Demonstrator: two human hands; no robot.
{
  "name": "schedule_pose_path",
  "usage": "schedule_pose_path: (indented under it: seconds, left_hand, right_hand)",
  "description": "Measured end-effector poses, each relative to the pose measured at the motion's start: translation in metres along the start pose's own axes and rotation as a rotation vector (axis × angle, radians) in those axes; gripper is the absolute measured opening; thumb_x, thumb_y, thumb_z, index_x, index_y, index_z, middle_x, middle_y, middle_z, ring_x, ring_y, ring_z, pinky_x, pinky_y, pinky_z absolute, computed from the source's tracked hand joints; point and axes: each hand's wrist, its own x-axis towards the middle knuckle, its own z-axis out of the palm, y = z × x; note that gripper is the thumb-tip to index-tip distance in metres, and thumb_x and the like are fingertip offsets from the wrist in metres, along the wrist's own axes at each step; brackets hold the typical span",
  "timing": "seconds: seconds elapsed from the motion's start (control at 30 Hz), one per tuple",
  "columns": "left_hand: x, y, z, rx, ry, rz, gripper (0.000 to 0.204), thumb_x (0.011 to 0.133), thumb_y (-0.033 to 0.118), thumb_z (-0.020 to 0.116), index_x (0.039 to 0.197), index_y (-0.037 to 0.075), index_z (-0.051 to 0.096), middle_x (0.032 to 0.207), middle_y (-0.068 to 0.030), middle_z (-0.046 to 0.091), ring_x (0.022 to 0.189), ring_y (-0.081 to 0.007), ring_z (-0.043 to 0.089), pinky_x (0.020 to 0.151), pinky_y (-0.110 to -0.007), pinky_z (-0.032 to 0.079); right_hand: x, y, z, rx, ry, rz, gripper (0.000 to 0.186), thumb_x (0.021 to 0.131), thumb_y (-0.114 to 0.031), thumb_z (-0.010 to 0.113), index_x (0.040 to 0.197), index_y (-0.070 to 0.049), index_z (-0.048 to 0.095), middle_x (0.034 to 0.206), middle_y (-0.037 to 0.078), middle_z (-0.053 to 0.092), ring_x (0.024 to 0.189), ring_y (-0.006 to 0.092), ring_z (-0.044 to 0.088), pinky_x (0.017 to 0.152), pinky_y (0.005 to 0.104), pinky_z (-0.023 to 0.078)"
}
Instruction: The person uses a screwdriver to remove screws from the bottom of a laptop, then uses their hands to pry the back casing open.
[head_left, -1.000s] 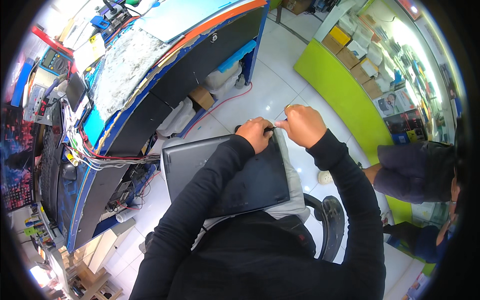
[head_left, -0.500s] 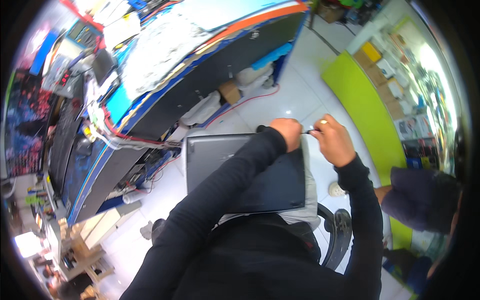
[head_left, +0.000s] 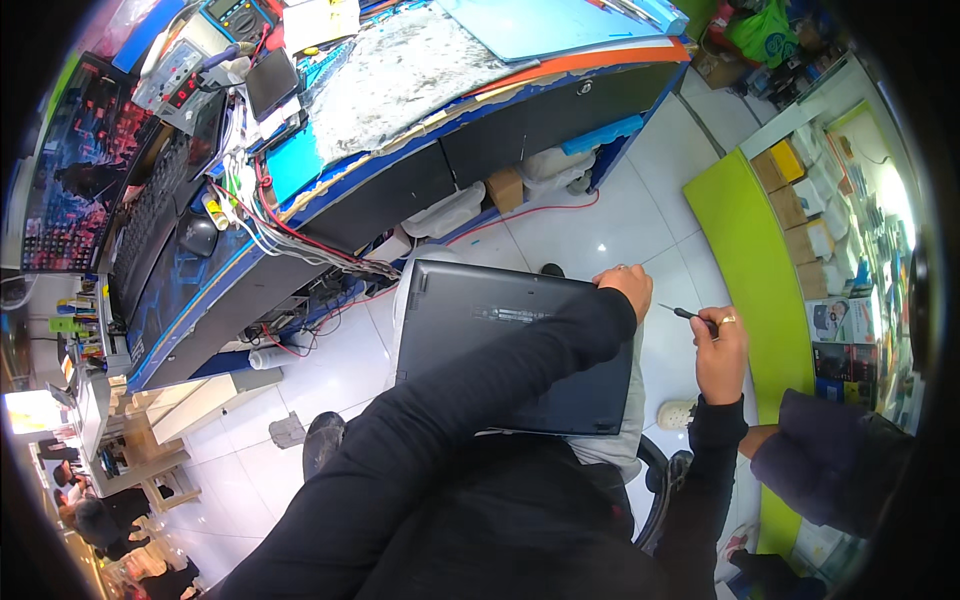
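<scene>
A dark laptop [head_left: 480, 310] lies bottom side up across my lap, its underside with vents and a label facing me. My left arm reaches over it, and my left hand [head_left: 626, 290] is closed at its far right corner; the fingertips are mostly hidden. Off the laptop's right side, my right hand [head_left: 721, 362] is closed round the dark handle of a small screwdriver [head_left: 686, 313]. Its thin shaft points left toward my left hand, with a gap between the tip and that hand.
A workbench [head_left: 390, 110] with a multimeter [head_left: 238, 20], keyboard [head_left: 150, 220], mouse [head_left: 197, 234] and monitor [head_left: 85, 165] stands at the far left. Cables [head_left: 300, 250] hang off its edge. A green-edged display case [head_left: 745, 260] runs along the right. Close on the right is another person's leg [head_left: 830, 460].
My right hand has drawn away to the right and nearer to me, so the screwdriver is apart from my left hand. My left hand stays by the laptop's corner. The whole view has shifted.
</scene>
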Motion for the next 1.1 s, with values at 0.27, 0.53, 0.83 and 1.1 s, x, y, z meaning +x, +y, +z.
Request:
schedule_pose_path:
  seconds: [0.27, 0.53, 0.83, 1.1]
  left_hand:
    - [-0.027, -0.038, -0.043, -0.156, 0.168, 0.136, 0.024, 0.091, 0.015, 0.067, 0.112, 0.004, 0.068, 0.112, -0.0166, 0.067, 0.098, -0.0343, 0.074, 0.076, -0.047, 0.061]
    - [-0.182, -0.297, -0.182, 0.101, 1.116, -0.714, 0.027, 0.110, 0.025, 0.056, 0.098, 0.006, 0.071, 0.097, -0.0157, 0.070, 0.091, -0.0401, 0.068, 0.083, -0.051, 0.054]
    - [-0.210, -0.377, -0.194, 0.119, 0.791, -0.978, 0.031, 0.107, 0.032, 0.060, 0.116, 0.007, 0.078, 0.116, -0.0154, 0.077, 0.106, -0.0392, 0.072, 0.090, -0.050, 0.056]
    - [-0.216, -0.248, -0.160, 0.052, 1.119, -0.318, 0.013, 0.095, -0.001, 0.072, 0.107, 0.003, 0.074, 0.103, -0.0167, 0.075, 0.092, -0.0368, 0.069, 0.082, -0.046, 0.052]
  right_hand:
    - [-0.025, 0.013, 0.003, 0.224, 0.146, 0.214, 0.008, 0.098, 0.001, 0.072, 0.103, 0.004, 0.068, 0.094, 0.008, 0.063, 0.070, 0.0155, 0.065, 0.063, 0.0289, 0.053]
    - [-0.037, 0.046, 0.016, 0.587, 0.283, 0.346, 0.031, 0.101, -0.003, 0.072, 0.128, 0.004, 0.058, 0.107, 0.011, 0.066, 0.086, 0.0172, 0.071, 0.069, 0.0284, 0.062]
    - [-0.036, 0.029, 0.012, 0.727, 0.297, 0.323, 0.036, 0.103, -0.002, 0.071, 0.134, 0.002, 0.054, 0.113, 0.012, 0.063, 0.094, 0.0190, 0.072, 0.074, 0.0302, 0.063]
    - [-0.068, -0.010, 0.019, 0.405, 0.265, 0.195, 0.025, 0.105, -0.003, 0.066, 0.129, 0.002, 0.063, 0.099, 0.009, 0.066, 0.088, 0.0161, 0.069, 0.078, 0.0309, 0.057]
